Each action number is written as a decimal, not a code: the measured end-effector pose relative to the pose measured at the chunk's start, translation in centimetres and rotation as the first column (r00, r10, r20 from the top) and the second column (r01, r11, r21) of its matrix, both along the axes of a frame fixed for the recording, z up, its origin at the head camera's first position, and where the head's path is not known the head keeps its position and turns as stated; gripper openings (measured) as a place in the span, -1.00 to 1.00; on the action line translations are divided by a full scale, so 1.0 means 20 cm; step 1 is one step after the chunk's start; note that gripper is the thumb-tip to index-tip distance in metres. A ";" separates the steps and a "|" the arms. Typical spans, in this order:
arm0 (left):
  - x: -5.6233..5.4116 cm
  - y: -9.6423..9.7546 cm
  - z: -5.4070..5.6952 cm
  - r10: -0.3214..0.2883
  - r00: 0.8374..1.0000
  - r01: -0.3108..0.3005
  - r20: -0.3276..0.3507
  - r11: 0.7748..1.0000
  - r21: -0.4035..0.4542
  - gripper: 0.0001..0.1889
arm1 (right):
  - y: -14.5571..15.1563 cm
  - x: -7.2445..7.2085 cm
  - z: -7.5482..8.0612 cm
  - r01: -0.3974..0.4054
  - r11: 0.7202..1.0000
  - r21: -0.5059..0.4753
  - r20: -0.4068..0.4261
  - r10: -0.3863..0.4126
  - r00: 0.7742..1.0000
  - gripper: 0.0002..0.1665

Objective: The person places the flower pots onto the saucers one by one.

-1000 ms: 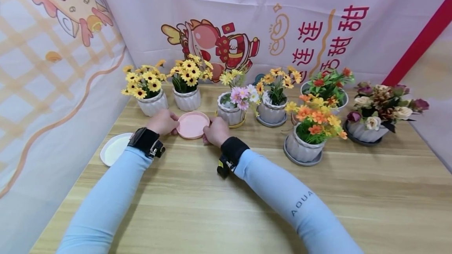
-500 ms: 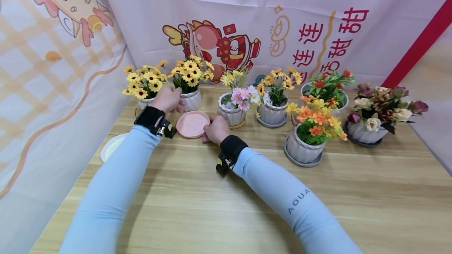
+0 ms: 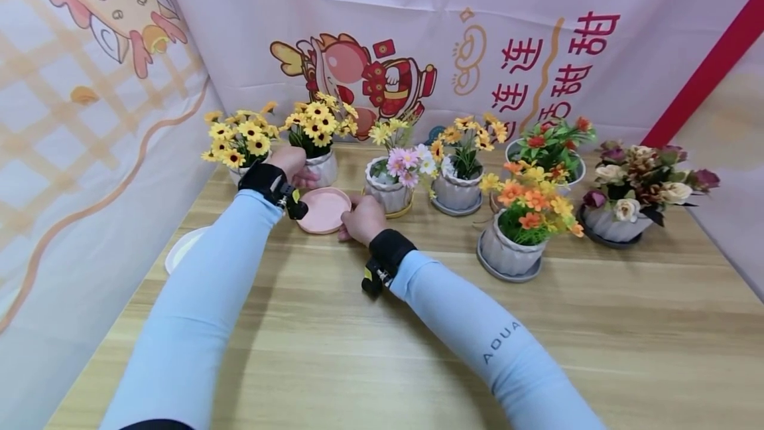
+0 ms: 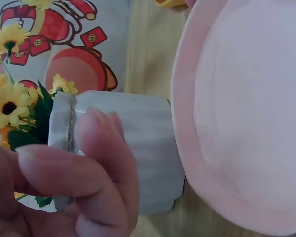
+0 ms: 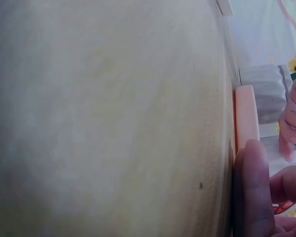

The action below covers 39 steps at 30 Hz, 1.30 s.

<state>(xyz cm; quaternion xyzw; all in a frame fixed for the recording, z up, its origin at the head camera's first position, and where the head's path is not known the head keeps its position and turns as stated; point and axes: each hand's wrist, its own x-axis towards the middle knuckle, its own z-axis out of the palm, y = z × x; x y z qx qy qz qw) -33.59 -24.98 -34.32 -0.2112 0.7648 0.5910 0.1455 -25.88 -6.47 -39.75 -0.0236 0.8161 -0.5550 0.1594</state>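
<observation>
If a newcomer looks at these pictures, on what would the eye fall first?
Probably on the round pink saucer, left of centre on the light wooden table and large in the left wrist view, with the right hand at its edge. Next, perhaps, the yellow flowers with dark centres in ridged pale-grey pots at the back left, and the red cartoon figure printed on the white cloth behind.

The left hand [image 4: 81, 180], fingers loosely bent, is over a pale pot [image 4: 155, 133]; whether they touch is unclear. Dark-centred yellow flowers [image 4: 10, 106] rise from it. A pink saucer [image 4: 251, 108] is on its near side, a printed backdrop [image 4: 76, 64] beyond.
</observation>
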 end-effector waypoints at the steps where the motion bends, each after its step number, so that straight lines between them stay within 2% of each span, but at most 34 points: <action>1: -0.01 -0.01 -0.01 -0.013 1.000 0.012 -0.011 0.999 -0.036 -0.42 | 0.00 0.00 0.00 0.003 1.000 -0.001 0.000 -0.003 1.000 -0.55; 7: -0.03 -0.04 0.02 -0.033 0.999 0.026 -0.026 0.971 -0.237 -0.59 | -0.02 0.01 0.00 0.006 1.000 0.005 0.005 -0.006 1.000 -0.61; 10: -0.03 -0.06 0.02 -0.019 0.999 0.011 -0.025 0.954 -0.298 -0.68 | -0.04 0.01 -0.01 -0.002 1.000 0.007 0.018 0.002 1.000 -0.63; 11: -0.03 -0.06 0.02 -0.031 0.999 0.021 -0.025 0.943 -0.331 -0.69 | -0.04 0.01 -0.01 -0.003 1.000 0.011 0.022 0.002 1.000 -0.63; 14: -0.03 -0.08 0.03 -0.049 0.998 0.029 -0.044 0.929 -0.370 -0.72 | -0.06 0.02 -0.02 -0.007 1.000 0.017 0.031 0.006 1.000 -0.62; 17: -0.02 -0.08 0.05 -0.056 0.997 0.031 -0.061 0.935 -0.353 -0.69 | -0.06 0.03 -0.02 -0.001 1.000 0.011 0.041 0.001 0.999 -0.59; 22: 0.01 -0.03 0.10 -0.040 0.996 0.017 -0.080 0.965 -0.261 -0.78 | -0.06 0.04 -0.02 0.023 1.000 -0.013 0.056 -0.023 0.998 -0.51; 25: 0.03 0.01 0.15 -0.040 0.994 0.019 -0.101 0.978 -0.207 -0.84 | -0.05 0.04 -0.02 0.036 0.999 -0.011 0.044 -0.035 0.998 -0.49; 29: 0.09 0.04 0.26 -0.091 0.991 0.077 -0.102 0.987 -0.140 -0.64 | -0.04 0.03 -0.02 0.041 0.999 -0.010 0.033 -0.040 0.999 -0.44; 34: 0.19 0.07 0.38 -0.173 0.981 0.162 -0.091 0.980 -0.114 -0.63 | -0.02 0.02 -0.03 0.046 0.999 -0.023 0.026 -0.045 0.999 -0.43; 39: 0.28 0.06 0.42 -0.229 0.969 0.210 -0.090 0.960 -0.186 -0.68 | -0.01 0.00 -0.02 0.053 0.998 -0.040 0.006 -0.053 0.999 -0.49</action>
